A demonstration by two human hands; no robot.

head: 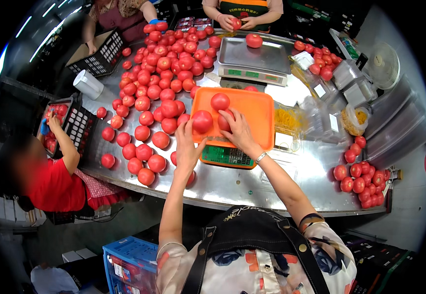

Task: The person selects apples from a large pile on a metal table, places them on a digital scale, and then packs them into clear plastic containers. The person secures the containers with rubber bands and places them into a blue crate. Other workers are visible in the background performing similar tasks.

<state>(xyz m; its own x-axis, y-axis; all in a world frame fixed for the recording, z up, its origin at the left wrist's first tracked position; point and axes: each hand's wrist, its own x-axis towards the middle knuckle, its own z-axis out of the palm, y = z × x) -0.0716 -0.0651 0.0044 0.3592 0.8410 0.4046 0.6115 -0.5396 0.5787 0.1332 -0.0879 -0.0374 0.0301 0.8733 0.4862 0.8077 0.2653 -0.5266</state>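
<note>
On an orange weighing scale, the orange tray (pixel 258 110) carries three tomatoes. My right hand (pixel 240 134) curls its fingers and thumb around one tomato (pixel 224 122), hiding part of it. Just left of that sits a large tomato (pixel 202 121); the fingertips of my left hand (pixel 188 147) rest along its left side, with the thumb spread apart from it. A third tomato (pixel 220 101) lies farther back on the tray, beyond the reach of my fingers. Below the tray shows the scale's green display and keypad (pixel 227 156).
A heap of tomatoes (pixel 154 92) spreads over the metal table (pixel 213 187) to the left. Behind stands a silver scale (pixel 253 55) bearing one tomato. Rubber bands (pixel 288 119), clear plastic boxes (pixel 321 121) and more tomatoes (pixel 363 180) lie right. Co-workers stand left and across.
</note>
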